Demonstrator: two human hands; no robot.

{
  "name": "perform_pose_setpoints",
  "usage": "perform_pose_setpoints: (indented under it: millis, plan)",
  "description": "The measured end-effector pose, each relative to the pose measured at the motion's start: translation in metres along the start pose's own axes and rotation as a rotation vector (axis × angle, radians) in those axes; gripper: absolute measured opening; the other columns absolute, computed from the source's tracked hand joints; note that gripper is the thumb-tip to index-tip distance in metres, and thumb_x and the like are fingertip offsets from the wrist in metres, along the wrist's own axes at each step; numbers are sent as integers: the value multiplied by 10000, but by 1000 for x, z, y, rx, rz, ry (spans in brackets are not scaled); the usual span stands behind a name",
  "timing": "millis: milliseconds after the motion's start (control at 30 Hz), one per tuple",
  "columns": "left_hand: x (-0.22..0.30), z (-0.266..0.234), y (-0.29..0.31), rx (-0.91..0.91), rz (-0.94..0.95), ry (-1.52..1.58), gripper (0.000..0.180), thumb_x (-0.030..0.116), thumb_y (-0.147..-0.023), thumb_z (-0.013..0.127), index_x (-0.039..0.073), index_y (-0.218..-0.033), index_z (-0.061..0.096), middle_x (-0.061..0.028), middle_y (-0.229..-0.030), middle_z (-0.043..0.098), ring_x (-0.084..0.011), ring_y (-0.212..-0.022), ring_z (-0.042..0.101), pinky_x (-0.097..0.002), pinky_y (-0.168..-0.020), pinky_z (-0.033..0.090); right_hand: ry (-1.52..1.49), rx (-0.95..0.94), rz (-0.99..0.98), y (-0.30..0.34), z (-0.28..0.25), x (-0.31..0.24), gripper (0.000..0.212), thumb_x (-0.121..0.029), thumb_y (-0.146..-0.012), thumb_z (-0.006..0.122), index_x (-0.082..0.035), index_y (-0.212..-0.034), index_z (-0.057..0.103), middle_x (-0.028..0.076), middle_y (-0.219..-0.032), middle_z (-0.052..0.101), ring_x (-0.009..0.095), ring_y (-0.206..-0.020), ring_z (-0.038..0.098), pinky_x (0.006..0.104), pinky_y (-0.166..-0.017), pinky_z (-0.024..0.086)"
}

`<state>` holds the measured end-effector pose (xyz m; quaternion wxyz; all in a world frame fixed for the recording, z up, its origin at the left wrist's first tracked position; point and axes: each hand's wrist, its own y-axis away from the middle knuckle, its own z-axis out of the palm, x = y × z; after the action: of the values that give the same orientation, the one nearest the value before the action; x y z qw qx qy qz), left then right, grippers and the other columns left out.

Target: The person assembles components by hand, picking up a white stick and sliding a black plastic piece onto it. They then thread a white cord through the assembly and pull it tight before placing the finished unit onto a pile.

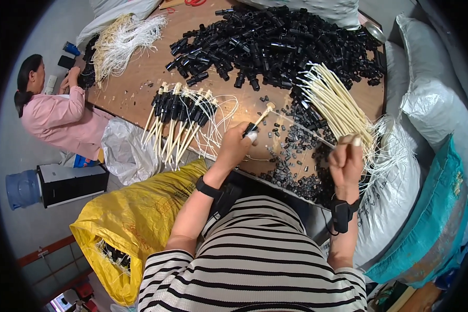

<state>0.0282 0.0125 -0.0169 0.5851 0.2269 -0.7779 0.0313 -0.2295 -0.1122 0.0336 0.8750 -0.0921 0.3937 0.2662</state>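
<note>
On the left, we see sleeved rods (166, 111) whose loose white strings (219, 122) hang near our left hand (235, 147); a brush of the wrist could snag them and drag the row askew. That hand's fingers are curled snugly around a black sleeve (250, 129), with a cream rod (262, 116) jutting ahead of them. A pale strand (300, 126) runs from near its tip, over scattered black bits (290, 156), to our right hand (347, 160), whose fingers look pinched together on it; too hard a tug there, we judge, could pull the rod from the sleeve.
</note>
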Motion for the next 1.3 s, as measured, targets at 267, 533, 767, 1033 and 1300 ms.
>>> perform_pose_setpoints:
  millis: [267,533,767,1033,1300]
  plan:
    - [41,1,15,-104,87,-256,208,56,-841,621,41,-1046,649,-57,-799,645,-123,-696,578,-263,-638,452,1802,458,-981,4,15,-33,355,-163,-881,646,-3,-1194,593,187,-1303,536,287,-1148,533,377,-973,386]
    - [44,16,9,-86,669,-181,314,45,-772,700,47,-1078,632,-104,-831,637,-226,-725,619,-325,-679,482,1245,-51,-73,3,32,58,294,-280,-972,572,-19,-914,694,18,-897,647,122,-689,569,292,-644,452]
    - [15,-16,4,32,7,-420,130,66,-869,602,12,-984,627,-80,-744,623,-186,-642,601,-315,-630,480,189,27,-86,-1,20,22,361,-313,-1003,505,-19,-820,606,41,-765,610,24,-491,369,179,-448,259]
    - [26,26,5,-135,-52,351,116,40,-856,613,2,-945,677,6,-721,616,-28,-614,522,-197,-555,420,1656,-370,-310,9,43,69,243,-135,-797,695,-122,-1029,624,106,-806,635,332,-673,632,386,-526,492]
    - [17,6,2,27,-16,123,226,19,-790,673,-5,-1014,692,64,-773,586,-22,-672,485,-184,-595,401,1537,-364,-369,9,26,41,205,-232,-766,739,-79,-885,673,93,-941,651,257,-629,617,351,-563,497]
